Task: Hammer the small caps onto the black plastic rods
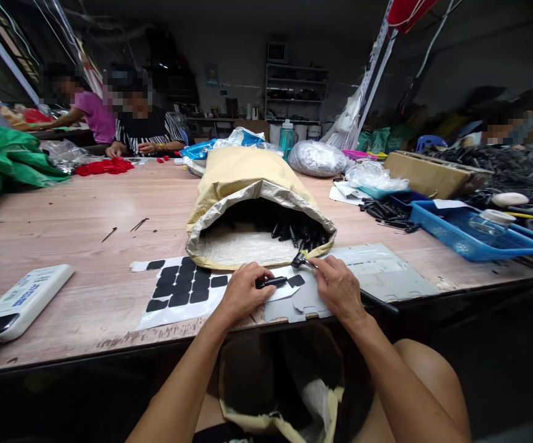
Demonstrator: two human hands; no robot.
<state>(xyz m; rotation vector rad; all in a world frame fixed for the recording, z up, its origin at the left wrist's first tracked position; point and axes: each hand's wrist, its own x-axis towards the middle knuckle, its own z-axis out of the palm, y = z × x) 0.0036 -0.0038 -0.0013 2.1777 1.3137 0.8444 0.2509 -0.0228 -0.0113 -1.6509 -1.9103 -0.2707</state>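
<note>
My left hand (246, 288) is closed around a slim black tapered piece (273, 282) that lies low over the table edge, pointing right. A hammer (299, 259) is in my closed right hand (337, 286); its head is just above and right of that piece, its dark handle sticking out behind the hand. Under both hands lie white backing paper and a grey board (379, 271). Left of them is a white sheet with several black square stickers (183, 287). Right behind my hands gapes a tan sack (252, 166) with similar black pieces (294, 234) inside.
A white power bank (21, 303) lies at the left edge. Blue trays (473, 237) and loose black parts (388, 215) stand on the right. Another open sack (280, 381) is below the table edge, between my knees. Two people sit across the table near red pieces (104, 166).
</note>
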